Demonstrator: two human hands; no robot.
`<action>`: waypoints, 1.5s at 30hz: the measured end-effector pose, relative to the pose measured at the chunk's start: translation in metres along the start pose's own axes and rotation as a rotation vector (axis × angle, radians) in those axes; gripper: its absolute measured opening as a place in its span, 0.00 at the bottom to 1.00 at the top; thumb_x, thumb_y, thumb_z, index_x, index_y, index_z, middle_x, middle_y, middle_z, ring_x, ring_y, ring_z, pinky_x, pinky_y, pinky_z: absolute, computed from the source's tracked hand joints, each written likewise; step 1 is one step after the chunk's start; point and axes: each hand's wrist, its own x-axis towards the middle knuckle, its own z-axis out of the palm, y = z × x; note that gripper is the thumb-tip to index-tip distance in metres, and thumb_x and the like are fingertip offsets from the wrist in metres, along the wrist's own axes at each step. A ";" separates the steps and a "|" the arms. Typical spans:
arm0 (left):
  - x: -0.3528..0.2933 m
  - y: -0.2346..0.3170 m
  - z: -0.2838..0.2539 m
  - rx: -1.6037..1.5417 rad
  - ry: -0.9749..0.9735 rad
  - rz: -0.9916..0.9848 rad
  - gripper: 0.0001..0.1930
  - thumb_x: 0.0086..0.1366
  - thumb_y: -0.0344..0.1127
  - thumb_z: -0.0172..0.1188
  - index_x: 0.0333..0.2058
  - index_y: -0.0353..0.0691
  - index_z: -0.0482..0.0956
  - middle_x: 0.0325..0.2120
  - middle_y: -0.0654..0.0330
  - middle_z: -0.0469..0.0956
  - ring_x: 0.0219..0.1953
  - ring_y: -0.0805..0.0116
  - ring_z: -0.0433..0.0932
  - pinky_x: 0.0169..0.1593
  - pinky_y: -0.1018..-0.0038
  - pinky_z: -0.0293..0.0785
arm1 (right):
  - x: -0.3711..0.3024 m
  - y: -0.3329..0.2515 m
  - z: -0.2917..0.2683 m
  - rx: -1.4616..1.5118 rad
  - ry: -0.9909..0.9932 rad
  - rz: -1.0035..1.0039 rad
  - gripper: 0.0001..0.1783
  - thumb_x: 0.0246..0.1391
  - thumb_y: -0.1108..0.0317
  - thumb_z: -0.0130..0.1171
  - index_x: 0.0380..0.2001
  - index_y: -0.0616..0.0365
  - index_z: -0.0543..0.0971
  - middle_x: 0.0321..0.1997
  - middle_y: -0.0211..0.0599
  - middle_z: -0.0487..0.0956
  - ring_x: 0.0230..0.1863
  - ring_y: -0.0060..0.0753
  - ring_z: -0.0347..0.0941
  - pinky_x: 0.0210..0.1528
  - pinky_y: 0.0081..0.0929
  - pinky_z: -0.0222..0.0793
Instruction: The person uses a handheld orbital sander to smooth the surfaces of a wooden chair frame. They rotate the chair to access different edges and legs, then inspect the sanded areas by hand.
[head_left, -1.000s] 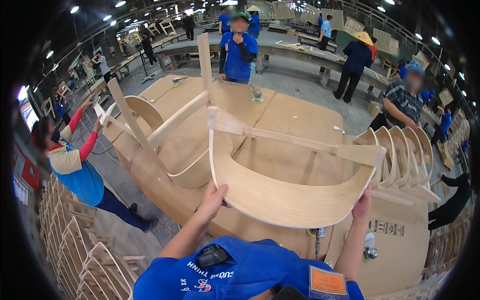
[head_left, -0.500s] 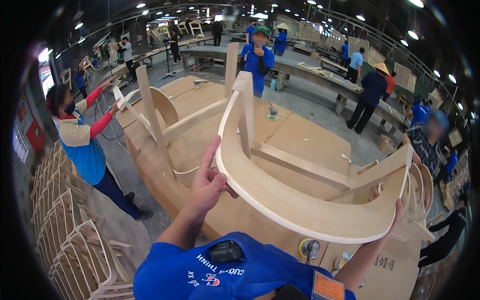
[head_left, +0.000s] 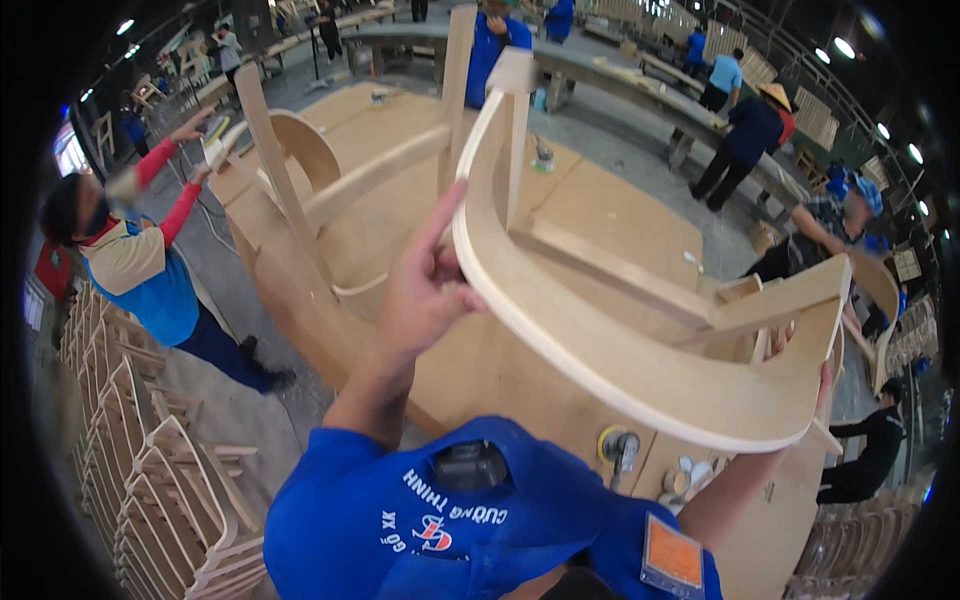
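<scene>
The frame (head_left: 620, 350) looks like bare pale wood: a wide curved band joined to straight rails. It should be stiff and hold its shape, moderately light but bulky, so its far side will probably want to swing or tip. The smooth faces could slide a little under bare skin, and the edges and joints would likely dent if knocked. The best hold seems to be the two ends of the band, one hand at each, clear of the thin rails.

The frame is tilted over the near side of the table (head_left: 620, 215); I cannot tell whether its far parts touch the top. It lies between the hands. The left hand (head_left: 425, 285) is partly spread against the band's outer edge, index finger stretched up along it. The right hand (head_left: 824, 386) wraps the opposite end, partly hidden. A sander (head_left: 620, 447) rests on the table's near side, below the band.
</scene>
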 end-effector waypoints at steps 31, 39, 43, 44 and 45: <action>0.032 -0.012 0.045 0.952 0.079 0.634 0.33 0.60 0.60 0.57 0.54 0.39 0.71 0.56 0.48 0.65 0.61 0.51 0.61 0.63 0.58 0.54 | 0.025 -0.001 0.030 0.066 0.023 -0.066 0.29 0.56 0.47 0.50 0.54 0.57 0.69 0.48 0.38 0.74 0.52 0.43 0.72 0.50 0.45 0.72; 0.002 0.005 0.046 1.118 0.024 0.601 0.27 0.68 0.54 0.50 0.55 0.39 0.70 0.60 0.51 0.63 0.64 0.54 0.59 0.65 0.60 0.54 | -0.049 0.022 0.038 -0.008 -0.071 -0.302 0.45 0.53 0.53 0.60 0.67 0.51 0.50 0.68 0.36 0.56 0.66 0.40 0.56 0.59 0.45 0.62; -0.009 0.015 0.047 1.113 -0.026 0.542 0.27 0.69 0.52 0.48 0.57 0.38 0.68 0.60 0.49 0.62 0.64 0.54 0.58 0.65 0.61 0.54 | -0.085 0.047 0.006 -0.270 -0.267 -0.517 0.52 0.50 0.55 0.65 0.70 0.49 0.44 0.71 0.41 0.51 0.72 0.46 0.46 0.62 0.51 0.56; -0.009 0.017 0.046 1.143 -0.035 0.539 0.27 0.69 0.52 0.48 0.57 0.38 0.68 0.60 0.49 0.62 0.64 0.54 0.58 0.65 0.61 0.54 | -0.083 0.057 -0.011 -0.368 -0.233 -0.421 0.52 0.49 0.53 0.65 0.69 0.49 0.45 0.72 0.42 0.51 0.72 0.47 0.46 0.64 0.48 0.55; -0.010 0.017 0.045 1.135 -0.040 0.557 0.27 0.69 0.52 0.48 0.57 0.38 0.67 0.60 0.49 0.62 0.64 0.55 0.58 0.65 0.61 0.54 | -0.078 0.071 -0.033 -0.465 -0.278 -0.366 0.52 0.49 0.52 0.66 0.69 0.50 0.46 0.72 0.44 0.50 0.72 0.48 0.45 0.65 0.45 0.54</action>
